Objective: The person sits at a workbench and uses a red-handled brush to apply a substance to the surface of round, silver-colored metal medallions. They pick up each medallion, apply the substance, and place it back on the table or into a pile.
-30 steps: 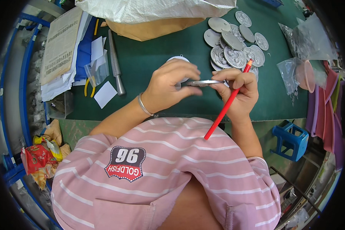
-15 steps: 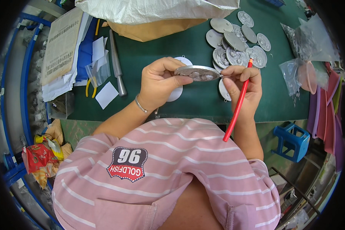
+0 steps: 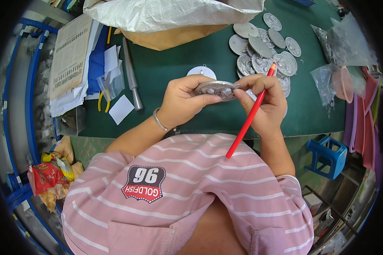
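A round silver metal medallion with a raised relief (image 3: pixel 216 90) is held up tilted over the near part of the table. My left hand (image 3: pixel 184 98) is closed on its left edge, thumb below and fingers above. At the medallion's right edge, the thumb and forefinger of my right hand (image 3: pixel 266 106) pinch close to its small loop. A red pencil (image 3: pixel 250 117) is also in my right hand, passing between the fingers, its sharpened tip pointing away from me. Behind my hands lies a pale round disc (image 3: pixel 201 72); another is mostly hidden under my right hand.
Several similar medallions (image 3: pixel 261 46) are heaped at the back right of the green table (image 3: pixel 157 63). A white sack (image 3: pixel 174 15) stands at the back. To the left lie a tapered metal rod (image 3: pixel 132 74), papers (image 3: pixel 70 55) and a white card (image 3: pixel 121 109). Plastic bags (image 3: pixel 325 85) hang right.
The medallion has tipped so more of its relief face shows to me, and moved slightly nearer. My right hand and the pencil have shifted left; the pencil's lower end has swung left.
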{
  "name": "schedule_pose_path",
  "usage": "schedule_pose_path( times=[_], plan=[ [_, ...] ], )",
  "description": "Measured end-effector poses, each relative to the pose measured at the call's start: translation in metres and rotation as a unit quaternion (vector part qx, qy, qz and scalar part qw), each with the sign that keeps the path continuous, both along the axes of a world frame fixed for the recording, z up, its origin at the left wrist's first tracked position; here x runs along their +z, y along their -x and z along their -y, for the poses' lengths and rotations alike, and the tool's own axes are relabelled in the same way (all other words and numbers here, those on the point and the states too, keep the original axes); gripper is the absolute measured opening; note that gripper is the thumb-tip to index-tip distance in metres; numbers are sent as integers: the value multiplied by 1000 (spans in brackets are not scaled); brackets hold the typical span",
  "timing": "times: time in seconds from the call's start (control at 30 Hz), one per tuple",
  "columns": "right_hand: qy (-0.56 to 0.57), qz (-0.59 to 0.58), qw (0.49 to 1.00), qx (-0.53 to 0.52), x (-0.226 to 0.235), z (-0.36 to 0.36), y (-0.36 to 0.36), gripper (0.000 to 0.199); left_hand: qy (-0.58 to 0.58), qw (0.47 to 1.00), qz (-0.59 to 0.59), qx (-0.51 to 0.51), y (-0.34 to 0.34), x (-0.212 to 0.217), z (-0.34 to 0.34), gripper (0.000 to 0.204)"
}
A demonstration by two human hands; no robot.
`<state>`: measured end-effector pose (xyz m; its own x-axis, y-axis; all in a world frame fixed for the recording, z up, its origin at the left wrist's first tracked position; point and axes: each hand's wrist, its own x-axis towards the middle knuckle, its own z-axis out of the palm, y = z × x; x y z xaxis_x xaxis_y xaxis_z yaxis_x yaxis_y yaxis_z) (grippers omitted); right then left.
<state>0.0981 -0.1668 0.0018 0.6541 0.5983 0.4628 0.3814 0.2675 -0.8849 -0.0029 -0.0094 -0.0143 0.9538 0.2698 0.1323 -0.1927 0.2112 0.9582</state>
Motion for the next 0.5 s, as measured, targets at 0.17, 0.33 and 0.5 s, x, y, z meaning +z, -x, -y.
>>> schedule_pose_path(
  times=[0.17, 0.33, 0.5],
  plan=[
    [-100, -66, 990, -80, 11, -9, 9, 20, -38, 998, -20, 49, 3, -3, 2, 18],
    [-96, 36, 993, -65, 5, -12, 20, 12, -70, 996, 18, 47, 2, 1, 5, 19],
    [-97, -51, 992, -60, 6, -14, 23, 15, -98, 994, 24, 29, 1, 6, 6, 19]
  ],
)
